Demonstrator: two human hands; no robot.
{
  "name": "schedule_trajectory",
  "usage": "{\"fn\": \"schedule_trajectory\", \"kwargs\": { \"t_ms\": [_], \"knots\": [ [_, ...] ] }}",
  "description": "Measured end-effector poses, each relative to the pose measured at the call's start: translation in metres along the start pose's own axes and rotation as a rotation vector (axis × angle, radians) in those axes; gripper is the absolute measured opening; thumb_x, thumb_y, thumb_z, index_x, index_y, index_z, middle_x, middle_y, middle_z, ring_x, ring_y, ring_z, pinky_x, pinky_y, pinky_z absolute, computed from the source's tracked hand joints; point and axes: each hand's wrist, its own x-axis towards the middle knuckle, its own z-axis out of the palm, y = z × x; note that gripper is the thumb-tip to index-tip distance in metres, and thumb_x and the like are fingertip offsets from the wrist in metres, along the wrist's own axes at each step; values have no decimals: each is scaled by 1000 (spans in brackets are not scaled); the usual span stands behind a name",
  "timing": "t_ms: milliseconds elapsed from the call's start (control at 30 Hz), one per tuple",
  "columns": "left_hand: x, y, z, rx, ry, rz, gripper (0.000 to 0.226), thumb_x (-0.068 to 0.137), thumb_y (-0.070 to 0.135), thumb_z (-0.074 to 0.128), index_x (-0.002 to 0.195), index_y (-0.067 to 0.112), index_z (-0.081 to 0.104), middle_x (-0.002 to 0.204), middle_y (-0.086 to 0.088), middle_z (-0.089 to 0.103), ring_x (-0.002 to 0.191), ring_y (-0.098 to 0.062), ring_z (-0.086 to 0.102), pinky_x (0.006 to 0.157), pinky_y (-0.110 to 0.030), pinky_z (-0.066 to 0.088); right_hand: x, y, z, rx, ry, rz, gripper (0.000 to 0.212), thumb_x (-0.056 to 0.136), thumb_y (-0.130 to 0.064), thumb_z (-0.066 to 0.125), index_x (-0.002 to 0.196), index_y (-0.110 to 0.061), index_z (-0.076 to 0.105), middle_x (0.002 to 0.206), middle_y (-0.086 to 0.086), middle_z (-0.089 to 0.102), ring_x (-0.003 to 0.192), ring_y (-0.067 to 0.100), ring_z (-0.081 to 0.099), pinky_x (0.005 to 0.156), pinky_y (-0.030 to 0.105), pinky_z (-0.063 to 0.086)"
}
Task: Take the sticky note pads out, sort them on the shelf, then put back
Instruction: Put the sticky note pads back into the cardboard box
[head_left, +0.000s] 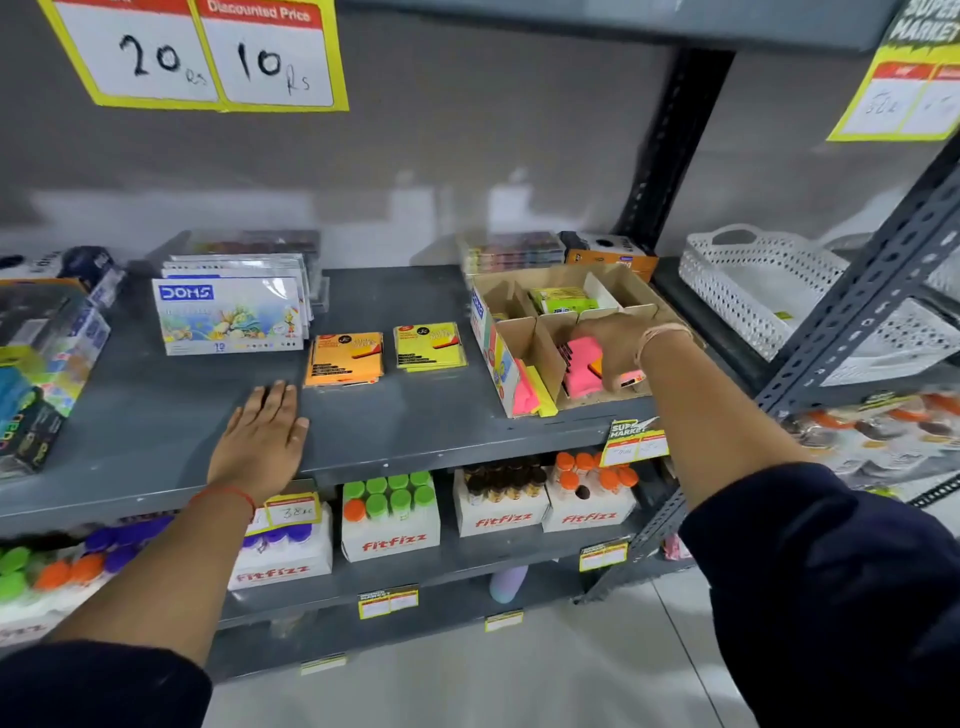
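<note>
A cardboard display box (511, 387) with dividers stands on the grey shelf (415, 421) at the right. My right hand (610, 345) reaches into its front compartment and grips a stack of pink sticky note pads (582, 364). Green pads (563, 299) lie in a back compartment. Pink and yellow pads (532, 395) lean in the front left compartment. An orange pad stack (345, 358) and a yellow pad stack (428, 345) lie side by side on the shelf left of the box. My left hand (265, 436) rests flat on the shelf, fingers spread, holding nothing.
Doms colour boxes (231, 314) stand behind the orange stack. White perforated baskets (758, 283) sit on the shelf to the right, past a slotted steel upright (670, 145). Fitfizz bottle cartons (389, 519) fill the shelf below. Price tags hang above and along the shelf edges.
</note>
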Motion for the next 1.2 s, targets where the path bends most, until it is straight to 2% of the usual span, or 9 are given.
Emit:
{"fn": "schedule_trajectory", "kwargs": {
  "t_ms": [200,400,633,800,867,933,1033,1100,1200],
  "knots": [
    [-1,5,-1,-7,-6,-23,53,101,23,24,148,6,10,160,-8,8,149,-24,2,122,-37,4,18,-2,20,-13,-1,-85,96,56,-7,78,140,-26,34,137,3,52,124,28,48,102,40,45],
    [-3,20,3,-5,-11,-68,56,101,27,21,148,2,6,160,-12,3,149,-24,-1,122,-36,2,17,1,21,-56,-10,-94,84,65,-13,81,139,-14,41,138,7,53,126,28,48,101,31,39],
    [-8,22,1,26,-15,-32,55,101,28,20,148,3,5,160,-11,3,149,-22,0,121,-34,1,14,3,27,-202,94,-153,78,70,-22,78,139,-19,42,142,1,48,131,25,41,105,32,35],
    [-11,29,-1,17,-20,6,55,101,29,20,148,4,5,160,-11,2,149,-21,-1,122,-33,1,13,3,21,-177,37,-56,80,66,-23,80,136,-17,44,138,3,52,126,27,47,105,36,38],
    [-13,31,0,13,-9,12,55,101,30,20,148,5,7,160,-11,3,149,-21,0,122,-33,1,11,0,3,-160,67,-8,59,70,-33,75,124,-17,57,126,5,61,120,29,51,104,38,41],
    [-15,33,4,2,30,1,55,101,30,22,148,4,11,159,-12,7,149,-23,4,122,-34,3,4,-11,-22,-177,266,9,44,76,-30,69,114,-9,63,118,13,64,112,33,55,98,40,46],
    [-17,35,9,-1,78,-12,55,100,30,24,148,4,14,159,-13,12,148,-25,8,121,-35,5,-10,-52,-53,68,422,-180,68,79,-17,70,139,-6,39,148,15,38,135,30,39,110,32,32],
    [-18,35,11,1,66,-6,56,100,31,21,148,4,10,159,-12,9,149,-24,5,121,-33,3,-4,-87,-54,183,337,-348,79,80,-22,70,145,-9,27,157,6,18,144,21,21,114,26,17],
    [-16,33,13,-7,65,5,56,100,32,19,148,5,9,160,-11,8,149,-23,4,121,-33,3,36,-131,-32,-12,161,-409,97,77,-28,72,149,-10,10,160,7,4,147,21,7,120,32,12]
  ]
}}
